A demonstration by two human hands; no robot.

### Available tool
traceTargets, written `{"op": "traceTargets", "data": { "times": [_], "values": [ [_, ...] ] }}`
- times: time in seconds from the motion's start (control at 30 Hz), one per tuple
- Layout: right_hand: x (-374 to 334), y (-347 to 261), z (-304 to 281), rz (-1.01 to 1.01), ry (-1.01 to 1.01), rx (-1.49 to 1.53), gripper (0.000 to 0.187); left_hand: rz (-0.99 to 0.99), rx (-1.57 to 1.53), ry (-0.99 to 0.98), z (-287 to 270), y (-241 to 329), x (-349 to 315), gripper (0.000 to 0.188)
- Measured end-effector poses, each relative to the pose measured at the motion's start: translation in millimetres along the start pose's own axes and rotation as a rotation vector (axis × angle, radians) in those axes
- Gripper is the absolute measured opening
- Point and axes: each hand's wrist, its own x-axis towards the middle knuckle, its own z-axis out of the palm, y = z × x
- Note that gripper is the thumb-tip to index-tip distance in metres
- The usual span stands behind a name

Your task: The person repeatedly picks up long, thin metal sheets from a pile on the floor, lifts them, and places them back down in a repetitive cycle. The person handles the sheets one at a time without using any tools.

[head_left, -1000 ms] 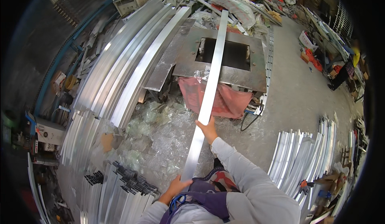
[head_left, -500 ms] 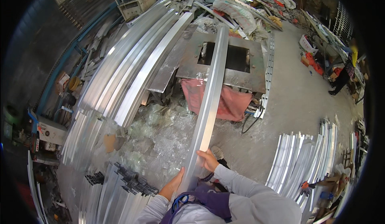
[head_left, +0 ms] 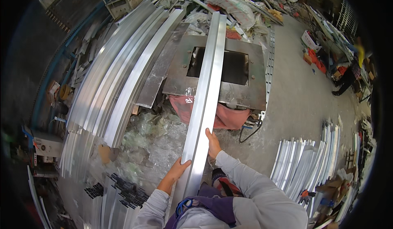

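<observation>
Both hands clasped the long aluminium profile (head_left: pixel 204 106) near its close end, left hand (head_left: pixel 177 172) and right hand (head_left: pixel 213 143) fingers wrapped round opposite edges; stiff, slick, probably unwieldy, it stretched across the steel surface (head_left: pixel 256 94).

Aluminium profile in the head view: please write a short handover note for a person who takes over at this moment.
Left hand: grips the left edge of the long aluminium profile.
Right hand: grips its right edge, a little further up.
The profile's far end reaches over the metal table with a square opening.
Done: profile is lifted and held in both hands.
Left: it is not yet set down anywhere. More profiles lie stacked at left and right.
</observation>
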Motion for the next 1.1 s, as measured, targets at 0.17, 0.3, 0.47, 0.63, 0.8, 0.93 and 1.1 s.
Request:
{"op": "traceTargets", "data": {
  "times": [0.17,0.3,0.47,0.63,0.8,0.93,1.1],
  "values": [
    [-2.8,3.0,3.5,0.07,-0.028,0.031,0.064,0.003,-0.067,-0.188,-13.5,-15.3,10.3,0.076],
    [-18.4,10.7,-4.4,0.068,-0.049,-0.01,0.064,0.018,0.025,-0.2,-9.6,-20.4,-3.7,0.078],
    [-59.5,53.9,-0.4,0.032,0.026,-0.211,0.068,0.105,-0.017,-0.225,-17.3,-71.4,-34.7,0.069],
    [-96.6,95.9,-6.7,-0.154,0.259,-0.689,0.055,0.035,0.03,-0.171,-45.6,-139.2,-96.0,0.067],
    [-144.4,33.1,71.4,-0.929,0.006,-1.533,0.054,-0.1,0.17,-0.148,-73.1,-228.8,-176.0,0.069],
    [-120.9,64.9,82.3,-0.907,-0.196,-1.772,0.057,-0.189,0.145,-0.059,-74.5,-297.7,-216.8,0.065],
    [-82.6,47.4,80.7,-0.912,-0.239,-1.93,0.056,-0.181,-0.086,-0.106,-64.6,-267.2,-195.9,0.066]
  ]
}}
